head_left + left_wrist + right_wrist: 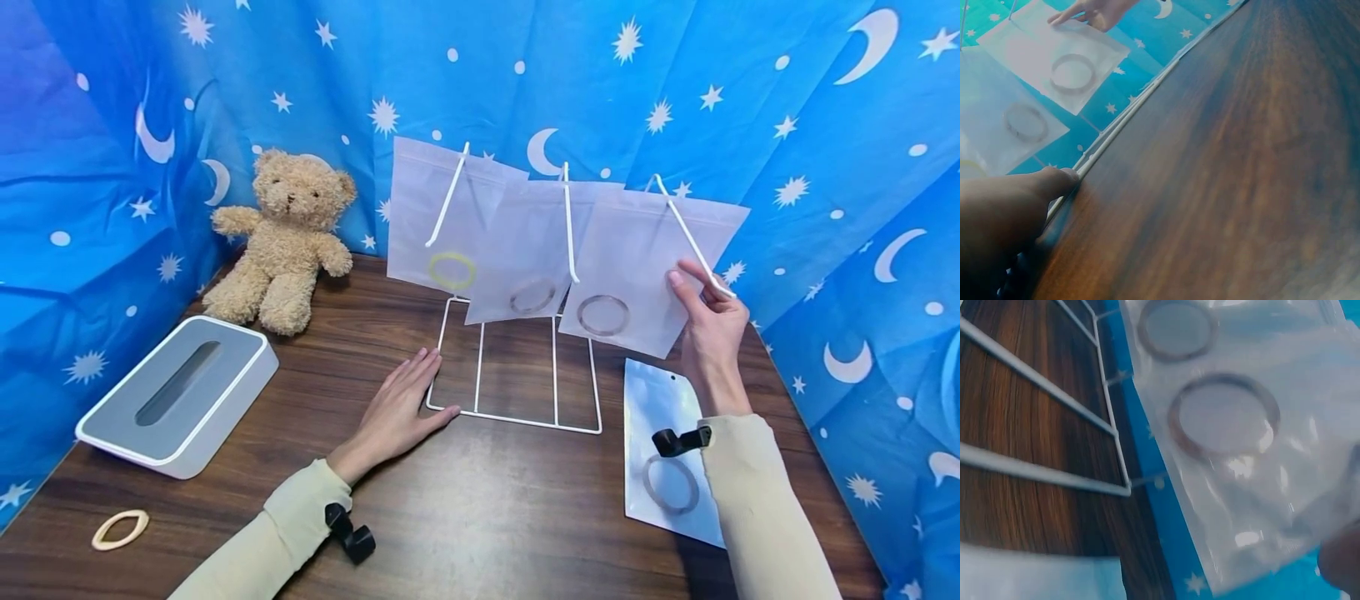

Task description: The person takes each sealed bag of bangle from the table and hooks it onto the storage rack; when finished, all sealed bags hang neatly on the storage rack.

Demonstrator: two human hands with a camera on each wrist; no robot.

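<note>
Holding the third bag (645, 271) on the white rack (517, 367) with right hand (708, 321), left hand (397, 408) flat on the rack's base, one bag (663, 450) left beside the rack.

A clear bag (1254, 456) holding a brown ring (1222, 415) hangs beside the white wire rack (1041, 419) on the wooden table (1010, 506).
</note>
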